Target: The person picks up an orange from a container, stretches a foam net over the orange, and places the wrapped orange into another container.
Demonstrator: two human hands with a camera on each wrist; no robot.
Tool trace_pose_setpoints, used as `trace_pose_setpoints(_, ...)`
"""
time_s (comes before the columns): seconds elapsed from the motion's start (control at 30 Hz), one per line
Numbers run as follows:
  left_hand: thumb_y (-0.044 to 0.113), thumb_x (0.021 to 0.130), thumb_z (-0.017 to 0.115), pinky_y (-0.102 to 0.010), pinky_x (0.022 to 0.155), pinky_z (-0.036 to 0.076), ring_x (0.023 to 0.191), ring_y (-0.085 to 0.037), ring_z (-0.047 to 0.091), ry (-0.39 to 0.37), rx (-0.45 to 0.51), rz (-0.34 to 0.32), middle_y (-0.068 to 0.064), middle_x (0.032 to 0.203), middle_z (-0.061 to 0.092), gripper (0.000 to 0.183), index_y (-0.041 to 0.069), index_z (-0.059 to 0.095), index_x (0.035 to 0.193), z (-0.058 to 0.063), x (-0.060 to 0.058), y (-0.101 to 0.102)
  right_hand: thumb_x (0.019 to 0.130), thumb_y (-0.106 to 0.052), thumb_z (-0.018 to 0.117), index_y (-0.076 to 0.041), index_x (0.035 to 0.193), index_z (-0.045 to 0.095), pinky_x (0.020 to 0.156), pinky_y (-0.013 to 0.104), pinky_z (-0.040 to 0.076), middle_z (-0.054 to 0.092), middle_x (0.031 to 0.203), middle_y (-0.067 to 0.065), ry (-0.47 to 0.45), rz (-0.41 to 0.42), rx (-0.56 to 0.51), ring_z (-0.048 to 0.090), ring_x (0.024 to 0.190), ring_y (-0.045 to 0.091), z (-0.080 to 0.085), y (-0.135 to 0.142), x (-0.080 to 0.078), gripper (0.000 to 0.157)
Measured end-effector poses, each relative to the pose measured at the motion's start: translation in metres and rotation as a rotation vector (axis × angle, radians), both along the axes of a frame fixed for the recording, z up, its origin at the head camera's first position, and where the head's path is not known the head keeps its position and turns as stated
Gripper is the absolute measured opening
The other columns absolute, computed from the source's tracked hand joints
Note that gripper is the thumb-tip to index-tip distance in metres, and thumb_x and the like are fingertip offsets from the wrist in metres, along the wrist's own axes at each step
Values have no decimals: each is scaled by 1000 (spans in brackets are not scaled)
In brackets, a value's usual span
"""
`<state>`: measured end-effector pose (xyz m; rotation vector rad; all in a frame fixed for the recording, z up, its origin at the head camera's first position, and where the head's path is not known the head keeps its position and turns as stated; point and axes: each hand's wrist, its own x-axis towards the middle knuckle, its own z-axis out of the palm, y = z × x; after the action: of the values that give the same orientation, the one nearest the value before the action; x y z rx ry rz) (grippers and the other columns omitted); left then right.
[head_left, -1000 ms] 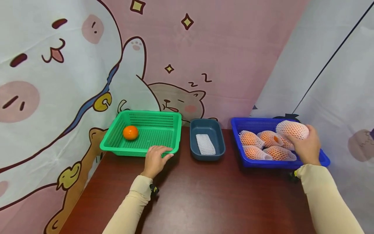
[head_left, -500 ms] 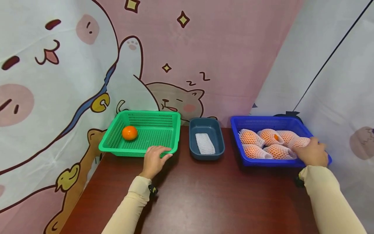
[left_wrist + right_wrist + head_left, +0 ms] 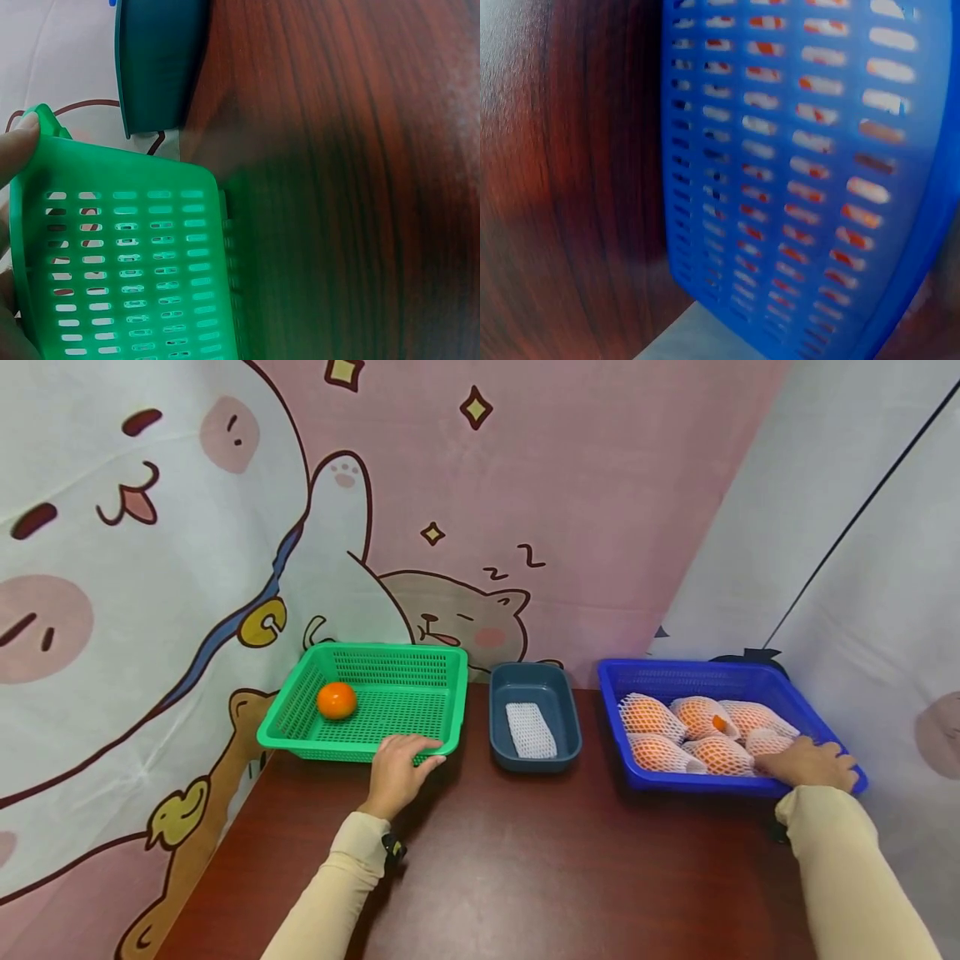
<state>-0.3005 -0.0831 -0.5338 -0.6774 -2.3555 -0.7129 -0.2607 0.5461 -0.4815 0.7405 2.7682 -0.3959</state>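
My left hand (image 3: 403,770) grips the front rim of the green basket (image 3: 360,747) near its right corner; in the left wrist view the thumb (image 3: 28,124) lies on that rim. One bare orange (image 3: 337,701) sits inside at the left. My right hand (image 3: 812,763) is down in the front right of the blue basket (image 3: 675,668), holding an orange in a white foam net (image 3: 765,742), partly covered by the hand. Several other netted oranges (image 3: 702,718) lie to its left. In the right wrist view the blue slotted wall (image 3: 780,172) hides the hand.
A dark blue-grey tray (image 3: 498,693) stands between the baskets, with a flat white foam net (image 3: 531,731) in it. All three containers stand at the back of the dark red-brown wooden table (image 3: 540,860). A printed cloth (image 3: 585,510) hangs right behind them.
My right hand has lowered the netted orange from above the others into the front right of the blue basket, moving down and right. The left hand stays on the green rim.
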Motion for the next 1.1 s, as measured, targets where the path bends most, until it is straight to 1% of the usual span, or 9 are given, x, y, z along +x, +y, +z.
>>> trace_pose_setpoints(0.2, 25, 75, 84, -44, 95, 42, 92, -22, 65, -10, 11, -5, 4, 98, 72, 28, 22, 76, 102, 0, 1, 1, 78, -71, 58, 26, 133, 17, 88, 70, 30, 26, 121, 50, -12, -24, -46, 25, 110, 68, 3, 5, 5, 119)
trace_pose_setpoints(0.33, 22, 74, 85, -47, 95, 42, 92, -22, 65, -17, 19, -14, 4, 97, 72, 29, 21, 76, 102, 0, 2, 1, 79, -72, 55, 28, 129, 22, 84, 70, 30, 23, 118, 53, -18, 10, -9, 23, 108, 69, 0, 7, 6, 118)
trace_pose_setpoints(0.47, 22, 74, 85, -50, 93, 43, 91, -22, 65, -9, 19, -22, 4, 97, 72, 29, 21, 76, 102, -1, 1, 2, 77, -74, 55, 24, 134, 19, 85, 71, 29, 20, 121, 53, -21, 17, -12, 21, 109, 72, 0, 9, 7, 119)
trace_pose_setpoints(0.63, 25, 74, 85, -47, 92, 44, 91, -22, 65, 7, 16, -15, 4, 97, 72, 28, 20, 76, 101, 1, 2, 2, 77, -74, 57, 18, 139, 15, 86, 73, 25, 19, 125, 53, 64, 26, -14, 18, 112, 73, 5, 3, 10, 119)
trace_pose_setpoints(0.77, 25, 74, 85, -46, 92, 44, 90, -23, 65, 12, 14, -10, 3, 96, 73, 28, 20, 77, 100, 1, 3, 2, 85, -66, 55, 18, 138, 22, 90, 75, 18, 22, 126, 52, 264, 39, 57, 17, 115, 72, 14, -19, 14, 104)
trace_pose_setpoints(0.87, 25, 74, 85, -46, 93, 44, 91, -23, 65, 11, 10, -4, 3, 97, 73, 28, 20, 77, 101, 0, 3, 2, 91, -51, 57, 16, 137, 32, 97, 73, 14, 29, 130, 48, 530, 85, 51, 20, 121, 67, 16, -50, 15, 85)
trace_pose_setpoints(1.0, 25, 75, 84, -46, 93, 43, 91, -23, 65, 5, 13, -2, 3, 97, 72, 28, 20, 76, 101, 0, 3, 0, 87, -23, 70, 11, 128, 51, 99, 65, 23, 50, 123, 37, 942, 311, -72, 39, 118, 56, 6, -105, 16, 57)
trace_pose_setpoints(1.07, 24, 74, 85, -46, 94, 43, 91, -23, 65, -4, 17, -5, 3, 97, 72, 29, 19, 77, 101, 0, 3, 0, 80, -13, 75, 9, 124, 56, 99, 62, 27, 56, 119, 32, 1045, 454, -116, 45, 113, 52, -1, -131, 17, 53)
trace_pose_setpoints(1.1, 23, 74, 85, -46, 94, 43, 91, -23, 65, -10, 20, -6, 3, 97, 73, 29, 18, 77, 101, 0, 2, 0, 78, -12, 78, 7, 125, 57, 99, 62, 28, 57, 119, 30, 1052, 506, -133, 46, 114, 50, -5, -143, 19, 54)
